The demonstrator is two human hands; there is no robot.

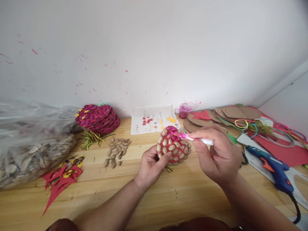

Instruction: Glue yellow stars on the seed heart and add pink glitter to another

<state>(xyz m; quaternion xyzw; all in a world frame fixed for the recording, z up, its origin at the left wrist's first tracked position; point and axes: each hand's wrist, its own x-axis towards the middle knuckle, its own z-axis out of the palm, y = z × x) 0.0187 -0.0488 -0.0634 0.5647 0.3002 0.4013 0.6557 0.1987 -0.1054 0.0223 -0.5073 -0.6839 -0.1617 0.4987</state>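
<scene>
My left hand is closed on the lower left edge of a red disc studded with peanut shells, tilting it up off the table. My right hand pinches a white-handled brush whose pink tip touches the top of the disc, where some shells are painted magenta. Green strands stick out under the disc.
A stack of finished magenta discs and loose peanut shells lie left of centre. A plastic bag of shells and red paper scraps sit far left. A pink paint cup, cardboard circles and a blue glue gun are to the right.
</scene>
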